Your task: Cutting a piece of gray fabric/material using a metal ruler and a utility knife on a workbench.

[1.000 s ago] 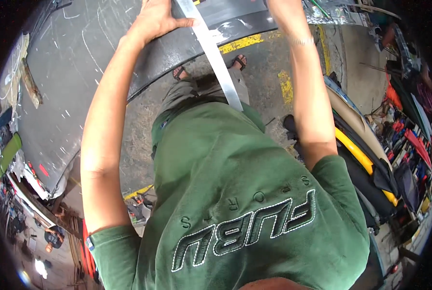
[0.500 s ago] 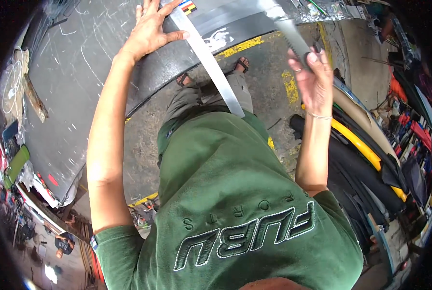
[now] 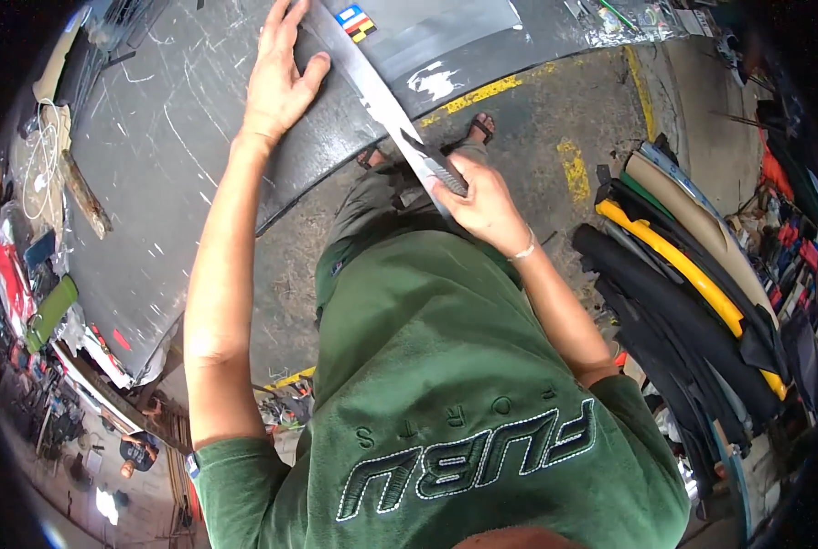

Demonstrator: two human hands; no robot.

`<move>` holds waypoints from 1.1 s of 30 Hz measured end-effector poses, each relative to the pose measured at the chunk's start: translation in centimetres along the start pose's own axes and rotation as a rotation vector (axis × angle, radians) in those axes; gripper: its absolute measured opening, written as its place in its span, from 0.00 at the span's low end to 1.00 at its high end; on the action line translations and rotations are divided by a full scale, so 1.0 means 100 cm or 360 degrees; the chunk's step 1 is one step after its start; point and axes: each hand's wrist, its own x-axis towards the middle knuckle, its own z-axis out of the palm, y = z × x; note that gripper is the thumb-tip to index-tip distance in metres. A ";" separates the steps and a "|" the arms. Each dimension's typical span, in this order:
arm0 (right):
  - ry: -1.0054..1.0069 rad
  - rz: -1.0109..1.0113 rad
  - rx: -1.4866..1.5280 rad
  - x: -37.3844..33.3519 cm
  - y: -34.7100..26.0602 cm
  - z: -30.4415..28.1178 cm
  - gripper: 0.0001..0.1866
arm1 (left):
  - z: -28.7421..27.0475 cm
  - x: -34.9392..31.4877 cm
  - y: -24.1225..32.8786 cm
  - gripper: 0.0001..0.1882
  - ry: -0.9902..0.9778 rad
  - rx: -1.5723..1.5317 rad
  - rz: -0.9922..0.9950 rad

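Note:
A long metal straightedge [image 3: 356, 71] lies slantwise on the dark scratched table [image 3: 153, 101], its near end reaching past the table edge toward my body. My left hand [image 3: 284, 96] rests flat beside its far part, fingers stretched and thumb apart; the fingertips meet the straightedge near the top of the picture. Closed in my right hand [image 3: 484, 209] is a knife [image 3: 447, 174] with a dark ridged handle, held over the near part of the straightedge. Its blade points away from me along the metal. Whether the blade touches anything is unclear.
A grey sheet [image 3: 446, 37] with a small colourful sticker [image 3: 355, 23] lies right of the straightedge. Black rolls [image 3: 647, 293] and a yellow roll [image 3: 693, 274] stand at right. A piece of wood [image 3: 84, 194] and white cord [image 3: 38, 174] lie at left. Another person [image 3: 137, 453] is far back.
My right hand has come down and left with the knife, from raised at the right to over the straightedge. My left thumb has lifted off the straightedge.

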 end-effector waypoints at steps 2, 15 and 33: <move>-0.0041 0.0160 0.0067 -0.005 0.000 -0.012 0.17 | 0.008 -0.003 0.001 0.38 0.0227 0.0031 0.0035; 0.0719 0.0258 -0.0360 0.018 0.053 -0.055 0.19 | 0.021 0.003 0.000 0.42 -0.0095 0.0646 0.0091; 0.0870 0.0130 0.0098 0.032 0.092 -0.029 0.22 | 0.023 0.006 0.036 0.48 -0.0045 0.1037 0.0095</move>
